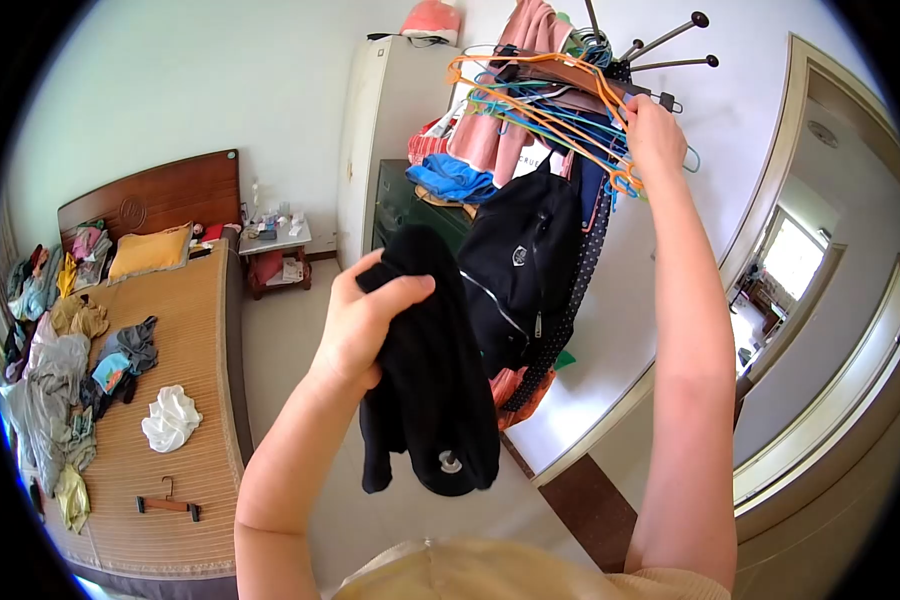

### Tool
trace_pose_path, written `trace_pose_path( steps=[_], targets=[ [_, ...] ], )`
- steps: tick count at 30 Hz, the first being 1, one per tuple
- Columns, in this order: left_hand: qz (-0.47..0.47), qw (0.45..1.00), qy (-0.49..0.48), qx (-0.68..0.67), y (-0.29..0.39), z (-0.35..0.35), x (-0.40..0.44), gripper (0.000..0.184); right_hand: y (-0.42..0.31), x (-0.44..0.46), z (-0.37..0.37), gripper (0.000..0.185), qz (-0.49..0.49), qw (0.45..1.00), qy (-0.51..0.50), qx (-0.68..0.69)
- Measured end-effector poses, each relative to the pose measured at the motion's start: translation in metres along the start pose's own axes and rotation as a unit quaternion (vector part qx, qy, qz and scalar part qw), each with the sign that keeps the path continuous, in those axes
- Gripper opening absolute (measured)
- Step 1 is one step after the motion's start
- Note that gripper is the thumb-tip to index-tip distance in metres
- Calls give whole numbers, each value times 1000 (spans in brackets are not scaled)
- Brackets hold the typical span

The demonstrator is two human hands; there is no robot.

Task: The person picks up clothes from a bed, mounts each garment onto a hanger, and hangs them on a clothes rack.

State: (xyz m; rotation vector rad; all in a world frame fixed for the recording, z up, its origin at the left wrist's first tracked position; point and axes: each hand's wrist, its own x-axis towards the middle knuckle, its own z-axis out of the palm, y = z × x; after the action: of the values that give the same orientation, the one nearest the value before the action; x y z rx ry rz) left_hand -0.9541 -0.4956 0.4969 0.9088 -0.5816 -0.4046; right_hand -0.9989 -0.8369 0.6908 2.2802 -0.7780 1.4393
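Observation:
My left hand (370, 310) is closed round a folded black garment (430, 370), which hangs down in front of me with a small pale round mark near its bottom. My right hand (655, 135) is raised at the upper right, its fingers closed on an orange hanger (570, 128). That hanger is among several blue, green and orange hangers bunched on a coat rack (670, 42). Below them hangs a black backpack (525, 260), beside a dotted dark strip of cloth (588, 262) and a pink garment (492, 130).
At the left is a bed (195, 330) with piled clothes (55, 390), a white cloth (171, 418), a clip hanger (169, 505) and an orange pillow (150, 252). A nightstand (280, 240), a tall cabinet (395, 110) and a doorway frame (785, 140) also show.

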Motion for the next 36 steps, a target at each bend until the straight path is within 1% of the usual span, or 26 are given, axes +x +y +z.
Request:
trace_pose_path(
  steps=[3,7,10,13,17,21,23,25,32,36],
  targets=[
    [-22,1000,-3,18,-5,3,-4,32,5,6,6,22,-50,997,61,16],
    [-47,998,-2,42,-11,2,-9,34,6,19,0,21,-73,995,62,34],
    [-59,996,-1,61,-6,5,-15,33,6,33,-2,21,-69,993,41,89],
    [-46,997,0,54,-6,-2,-16,32,5,38,-6,21,-50,986,75,140],
    [-31,997,25,60,1,-7,-20,31,3,42,-9,21,-69,973,92,198],
    [-15,996,54,74,5,-12,-26,30,-7,36,-3,24,-47,963,109,240],
    [-9,993,69,96,7,-14,-29,31,-7,41,1,24,-53,962,107,246],
    [-5,993,87,81,10,-13,-34,31,-8,47,-3,24,-51,960,105,254],
    [17,986,141,88,12,-19,-40,33,-13,41,-10,24,-71,946,148,281],
    [18,984,142,108,16,-25,-44,33,-17,7,-18,23,-93,931,167,310]
  ],
)
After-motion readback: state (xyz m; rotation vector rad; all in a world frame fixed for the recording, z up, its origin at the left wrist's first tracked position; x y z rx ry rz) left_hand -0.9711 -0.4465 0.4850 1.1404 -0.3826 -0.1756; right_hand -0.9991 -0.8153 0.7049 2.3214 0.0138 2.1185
